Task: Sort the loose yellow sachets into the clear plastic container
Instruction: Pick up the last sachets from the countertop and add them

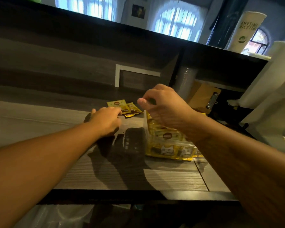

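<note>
Two bare hands reach forward over a grey wood-grain desk. The left hand lies low with its back up, fingers stretched toward a small cluster of loose yellow-and-brown foil sachets at the far side of the desk; its fingertips reach the near edge of that cluster, but whether the grip has closed on a sachet cannot be told, since the fingers are hidden behind the hand itself. The right hand is raised higher, just above the far end of a clear rectangular plastic container. Its grip is curled, thumb pressed toward the forefinger around something small and dark that is too blurred to name; no yellow shows between the fingers.

The container stands on the desk directly below the right wrist and forearm, and it is packed with yellow sachets standing on edge, more of the same showing through its near wall. The loose sachets lie flat beyond and to the left of the container, near its far corner, well closer to the left hand than to the right.

Outward, a brown clipboard with a metal clip leans behind the container under a dark shelf, and a white roll of paper towel stands at the right edge. Arched windows glow blue above the dark counter ledge.
</note>
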`<control>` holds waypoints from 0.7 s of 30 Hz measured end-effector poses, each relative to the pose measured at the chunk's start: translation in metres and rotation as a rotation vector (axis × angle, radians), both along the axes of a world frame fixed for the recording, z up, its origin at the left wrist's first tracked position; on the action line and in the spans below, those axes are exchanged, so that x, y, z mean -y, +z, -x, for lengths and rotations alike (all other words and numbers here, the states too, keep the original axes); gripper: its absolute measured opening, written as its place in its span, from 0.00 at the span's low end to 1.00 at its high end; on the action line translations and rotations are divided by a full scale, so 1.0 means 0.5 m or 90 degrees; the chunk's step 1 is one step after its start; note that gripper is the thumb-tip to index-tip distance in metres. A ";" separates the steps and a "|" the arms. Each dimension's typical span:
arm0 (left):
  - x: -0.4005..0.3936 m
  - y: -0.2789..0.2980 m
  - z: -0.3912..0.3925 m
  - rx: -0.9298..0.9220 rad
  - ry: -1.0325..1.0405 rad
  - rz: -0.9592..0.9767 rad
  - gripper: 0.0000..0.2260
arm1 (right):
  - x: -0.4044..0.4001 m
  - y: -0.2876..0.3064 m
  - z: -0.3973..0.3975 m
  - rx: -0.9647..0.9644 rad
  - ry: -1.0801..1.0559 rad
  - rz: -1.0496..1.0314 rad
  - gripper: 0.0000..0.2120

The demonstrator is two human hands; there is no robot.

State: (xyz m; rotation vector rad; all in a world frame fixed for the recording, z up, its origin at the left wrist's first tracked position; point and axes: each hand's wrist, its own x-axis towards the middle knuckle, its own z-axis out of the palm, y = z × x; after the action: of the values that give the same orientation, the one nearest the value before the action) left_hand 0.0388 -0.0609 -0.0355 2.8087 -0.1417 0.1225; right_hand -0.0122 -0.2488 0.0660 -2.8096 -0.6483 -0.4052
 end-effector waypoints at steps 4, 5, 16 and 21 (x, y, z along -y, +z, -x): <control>-0.031 0.008 0.032 0.061 0.018 -0.129 0.15 | -0.052 0.003 -0.036 -0.017 -0.023 0.051 0.17; -0.046 0.008 0.042 0.054 0.015 -0.155 0.15 | -0.066 0.002 -0.044 -0.032 -0.022 0.071 0.16; -0.139 0.003 0.116 0.040 0.017 0.065 0.29 | -0.239 -0.042 -0.186 -0.235 -0.093 0.400 0.06; -0.152 -0.007 0.110 0.183 0.043 0.293 0.17 | -0.250 -0.064 -0.224 -0.281 -0.167 0.413 0.10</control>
State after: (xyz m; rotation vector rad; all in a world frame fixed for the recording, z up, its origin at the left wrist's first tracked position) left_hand -0.0161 0.0153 -0.0390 2.3232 -0.0729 0.5077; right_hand 0.0999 -0.1237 0.0337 -3.4277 -0.3496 0.4734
